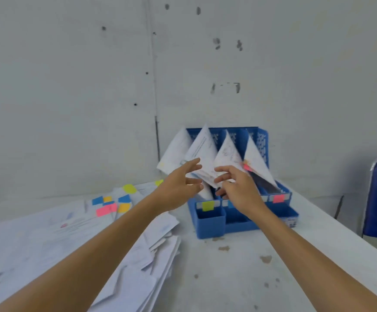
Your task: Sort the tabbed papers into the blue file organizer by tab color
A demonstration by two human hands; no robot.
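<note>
**Left grip** (178, 185): fingers straight and spread, tips against the face of a sheet. It holds nothing.

**Right grip** (239, 192): fingers loosely extended, tips at the lower edge of the same sheet. The view is blurred, but no pinch is evident.

**Sheet** (202, 154): white, standing in the second slot from the left and tilted leftward. Its lower corner sits between the two grips. Its tab is not visible.

**Step in hand (judged):** seating this sheet in its slot, at or near the point of letting go.

**Next move (judged):** take a sheet from the loose pile, read its tab colour and match it to a front label. Feed it in behind the leaning papers without dragging them out.

**Blue file organizer** (263, 140): stands on the tabletop (228, 278) against the wall.
- Upright slots: four, each holding white papers, all leaning left.
- Fourth slot: one paper carries a pink tab (247, 166).
- Front labels: yellow-green label (207, 206) on the first slot, pink label (278, 198) on the fourth. A sliver of blue shows at the second, and the third is hidden behind the right grip.
- Low front pockets: the leftmost pocket (210, 221) shows no contents.

**Loose pile** (70, 233): unsorted papers fanned across the tabletop to the left of the organizer. Yellow-green, blue, pink and orange tabs show at the far edge.
</note>
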